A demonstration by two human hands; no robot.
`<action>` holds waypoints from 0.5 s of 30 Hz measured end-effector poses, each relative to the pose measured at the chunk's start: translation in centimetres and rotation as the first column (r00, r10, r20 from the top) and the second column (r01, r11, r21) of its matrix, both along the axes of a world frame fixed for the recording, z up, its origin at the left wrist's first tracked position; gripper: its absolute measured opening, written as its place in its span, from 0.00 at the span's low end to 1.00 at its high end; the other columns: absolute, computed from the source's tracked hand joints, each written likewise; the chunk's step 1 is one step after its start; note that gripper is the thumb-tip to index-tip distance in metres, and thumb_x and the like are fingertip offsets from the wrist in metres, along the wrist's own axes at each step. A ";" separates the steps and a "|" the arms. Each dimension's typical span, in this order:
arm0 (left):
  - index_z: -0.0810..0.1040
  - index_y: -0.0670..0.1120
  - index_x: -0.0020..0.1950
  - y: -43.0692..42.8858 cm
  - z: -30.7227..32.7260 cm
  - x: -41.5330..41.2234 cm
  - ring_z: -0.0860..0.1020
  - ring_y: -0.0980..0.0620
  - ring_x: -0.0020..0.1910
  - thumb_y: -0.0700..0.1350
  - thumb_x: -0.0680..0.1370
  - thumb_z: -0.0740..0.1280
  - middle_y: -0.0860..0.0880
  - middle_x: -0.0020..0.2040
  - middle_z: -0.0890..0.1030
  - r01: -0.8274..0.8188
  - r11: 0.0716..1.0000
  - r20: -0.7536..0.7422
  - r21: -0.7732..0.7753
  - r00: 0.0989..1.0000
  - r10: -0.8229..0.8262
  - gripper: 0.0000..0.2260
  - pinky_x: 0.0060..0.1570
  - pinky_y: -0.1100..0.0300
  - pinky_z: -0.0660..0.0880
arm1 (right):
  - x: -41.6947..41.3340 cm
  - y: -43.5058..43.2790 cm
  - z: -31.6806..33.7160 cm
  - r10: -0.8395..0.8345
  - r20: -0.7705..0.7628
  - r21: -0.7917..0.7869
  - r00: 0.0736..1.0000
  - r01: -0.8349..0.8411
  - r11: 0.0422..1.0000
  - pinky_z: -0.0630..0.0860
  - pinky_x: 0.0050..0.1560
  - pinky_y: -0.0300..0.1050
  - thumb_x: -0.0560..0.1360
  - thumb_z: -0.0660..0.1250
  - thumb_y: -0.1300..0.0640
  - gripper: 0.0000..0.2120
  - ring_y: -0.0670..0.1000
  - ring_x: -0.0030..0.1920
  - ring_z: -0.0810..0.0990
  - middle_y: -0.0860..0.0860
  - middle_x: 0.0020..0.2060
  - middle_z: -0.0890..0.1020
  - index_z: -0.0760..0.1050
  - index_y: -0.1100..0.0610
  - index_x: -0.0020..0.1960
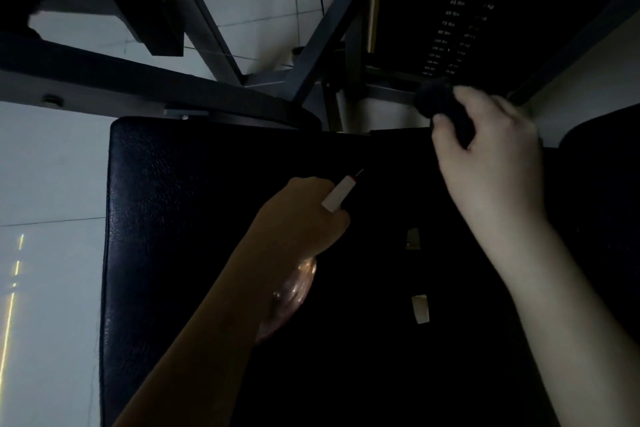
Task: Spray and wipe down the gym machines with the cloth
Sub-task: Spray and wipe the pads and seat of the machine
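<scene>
Nearest, the left hand [304, 215] was clenched round the neck of the spray bottle [294, 291]. The clear body hung below the palm, and the white nozzle [341, 192] with its red tip stuck out beyond the knuckles, aimed across the black seat pad [166, 218]. That pad lay directly beneath the fingers and spread out to their left. Two pale tags [420, 308] showed on the dark surface just right of the wrist, though I could not tell what they were. The step looked to be spraying the pad ahead of a wipe. To do it well, the nozzle would be best kept low and tilted down at the leather, so the mist lands in front of the fingertips and not on the other arm, which crossed close beside the nozzle's line. Farther out, the right hand [491, 152] grasped a dark cloth [436, 100] bunched between thumb and curled fingers. The wad stuck out past the fingertips at the pad's far edge, against or just over the grey frame bar [388, 94]; the dim light hid any contact. The cloth would probably serve better drawn back toward the wetted patch with flat, overlapping strokes. Beyond those fingers stood the weight stack [450, 17], its printed numbers faint.
</scene>
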State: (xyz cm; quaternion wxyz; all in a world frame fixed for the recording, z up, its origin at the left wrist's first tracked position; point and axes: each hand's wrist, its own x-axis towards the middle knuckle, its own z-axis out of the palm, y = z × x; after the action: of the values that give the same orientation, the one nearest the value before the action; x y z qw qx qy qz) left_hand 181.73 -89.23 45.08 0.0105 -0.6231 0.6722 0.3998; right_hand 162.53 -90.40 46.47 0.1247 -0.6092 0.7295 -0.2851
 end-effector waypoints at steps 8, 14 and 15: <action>0.78 0.45 0.50 -1.5 -2.1 -1.9 0.80 0.44 0.46 0.51 0.73 0.63 0.45 0.47 0.80 0.030 0.992 0.013 0.123 0.999 -0.032 0.12 0.47 0.53 0.78 | -0.9 -0.2 -0.7 -0.035 0.055 0.028 0.998 0.034 0.999 0.72 0.55 0.48 0.77 0.64 0.56 0.17 0.60 0.56 0.77 0.60 0.55 0.80 0.75 0.61 0.63; 0.75 0.48 0.43 -1.2 -1.6 -1.5 0.76 0.49 0.40 0.47 0.74 0.62 0.52 0.38 0.75 0.128 0.991 0.008 0.043 0.992 -0.128 0.04 0.38 0.59 0.69 | -0.7 -0.1 -1.0 -0.036 0.013 0.082 0.999 0.035 0.996 0.71 0.56 0.48 0.77 0.63 0.56 0.17 0.61 0.57 0.75 0.60 0.55 0.79 0.75 0.61 0.63; 0.75 0.47 0.44 -1.2 -1.4 -1.3 0.77 0.48 0.40 0.45 0.75 0.63 0.51 0.39 0.77 0.107 0.994 0.001 0.033 0.994 -0.107 0.03 0.38 0.58 0.71 | -0.5 -0.2 -1.1 -0.029 0.000 0.104 1.000 0.029 0.994 0.70 0.57 0.49 0.76 0.63 0.56 0.17 0.62 0.58 0.74 0.61 0.55 0.79 0.75 0.61 0.64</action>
State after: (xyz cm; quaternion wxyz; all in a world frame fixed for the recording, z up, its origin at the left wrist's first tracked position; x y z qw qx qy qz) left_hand 180.46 -90.39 43.72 0.0433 -0.5867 0.6978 0.4088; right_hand 162.00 -90.59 45.35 0.1525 -0.5909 0.7520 -0.2490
